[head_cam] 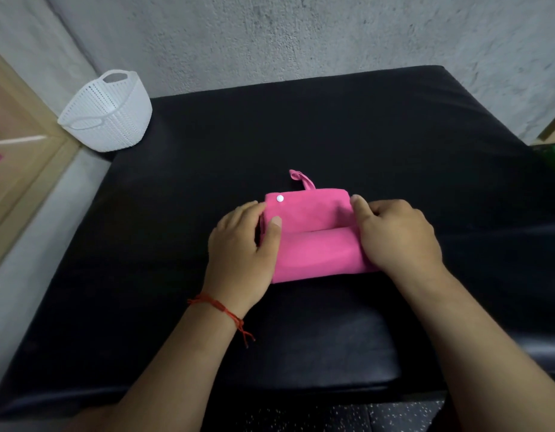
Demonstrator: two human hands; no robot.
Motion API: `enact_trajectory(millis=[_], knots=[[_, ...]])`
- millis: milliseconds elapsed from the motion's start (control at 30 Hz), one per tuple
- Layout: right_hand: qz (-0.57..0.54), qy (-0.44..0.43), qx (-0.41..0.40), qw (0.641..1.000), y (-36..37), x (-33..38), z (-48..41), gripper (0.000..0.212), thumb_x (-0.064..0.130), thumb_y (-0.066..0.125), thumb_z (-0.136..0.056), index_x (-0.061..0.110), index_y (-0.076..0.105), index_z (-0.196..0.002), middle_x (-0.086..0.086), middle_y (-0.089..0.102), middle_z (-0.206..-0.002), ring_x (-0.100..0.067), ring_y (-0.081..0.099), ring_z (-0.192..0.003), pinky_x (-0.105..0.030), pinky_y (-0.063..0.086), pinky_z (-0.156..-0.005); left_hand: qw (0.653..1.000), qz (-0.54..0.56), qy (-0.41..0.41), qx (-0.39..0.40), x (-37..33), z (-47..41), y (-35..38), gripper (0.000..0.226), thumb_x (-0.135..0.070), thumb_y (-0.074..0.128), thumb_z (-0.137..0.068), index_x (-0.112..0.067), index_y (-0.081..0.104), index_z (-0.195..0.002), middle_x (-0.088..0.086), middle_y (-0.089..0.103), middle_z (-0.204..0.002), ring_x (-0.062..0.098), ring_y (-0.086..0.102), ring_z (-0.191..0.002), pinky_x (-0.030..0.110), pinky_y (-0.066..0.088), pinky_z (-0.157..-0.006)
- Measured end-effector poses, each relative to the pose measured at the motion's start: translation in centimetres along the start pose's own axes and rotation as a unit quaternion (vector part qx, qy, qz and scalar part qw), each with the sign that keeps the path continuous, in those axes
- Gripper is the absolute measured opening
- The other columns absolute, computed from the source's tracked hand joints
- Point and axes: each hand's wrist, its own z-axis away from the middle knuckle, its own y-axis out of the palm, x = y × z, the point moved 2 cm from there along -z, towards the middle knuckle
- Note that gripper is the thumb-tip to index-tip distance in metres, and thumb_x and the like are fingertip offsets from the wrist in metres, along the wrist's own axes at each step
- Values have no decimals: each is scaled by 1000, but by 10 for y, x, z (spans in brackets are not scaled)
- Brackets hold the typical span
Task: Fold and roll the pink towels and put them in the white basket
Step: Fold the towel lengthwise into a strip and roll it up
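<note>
On the black padded surface (301, 338), 2 hands work a half-rolled pink towel (313, 241). The left hand (241, 244) pinches its left edge, thumb on top and fingers curled round the side; the right hand (397, 235) curls over the roll's right end. The cloth looks soft, light and floppy, so the roll is best held at both ends. Beyond it a hanging loop (302, 179) sticks out; the white basket (114, 120) stands well apart, far left.

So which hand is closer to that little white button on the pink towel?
Left. The left hand grips the left end of the pink towel, its thumb right beside the white button; the right hand holds the opposite end, apart from it.
</note>
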Motion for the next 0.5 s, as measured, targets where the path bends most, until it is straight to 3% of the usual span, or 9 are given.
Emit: enact_trajectory(millis=[100,167,300,400,500], knots=[[3,22,3,1000,-2,1,-1,59,72,39,-101,28,70,-74,1,63,-79,-31,57,-81,-39,44,-71,983,27,178,-40,-10,5,-13,18,-35,69,-96,-22,71,-108,-13,61,-115,13,55,-113,34,46,-99],[-1,33,8,999,-2,1,-2,61,73,38,-101,28,70,-74,1,63,-80,-32,58,-83,-40,44,-73,965,1,261,7,-10,8,-19,23,-32,84,-85,-20,71,-101,-13,60,-108,16,57,-103,31,47,-94],[-20,32,6,999,-1,1,-3,66,72,37,-101,22,66,-69,-2,65,-78,-29,60,-78,-41,46,-72,969,10,228,92,3,5,-23,52,-41,95,-70,-31,67,-113,-18,55,-120,19,57,-117,35,48,-101],[-59,-4,-7,998,0,0,-4,64,67,41,-103,19,65,-69,-2,66,-73,-27,63,-75,-41,48,-69,977,45,179,103,8,3,-25,51,-42,94,-72,-36,67,-115,-17,57,-123,16,57,-123,35,48,-104],[-98,-116,-46,987,0,-3,-3,45,51,53,-104,20,61,-73,3,63,-74,-19,62,-74,-38,47,-65,984,92,109,106,11,0,-20,45,-46,86,-80,-41,68,-121,-20,59,-126,6,58,-123,30,48,-103]])
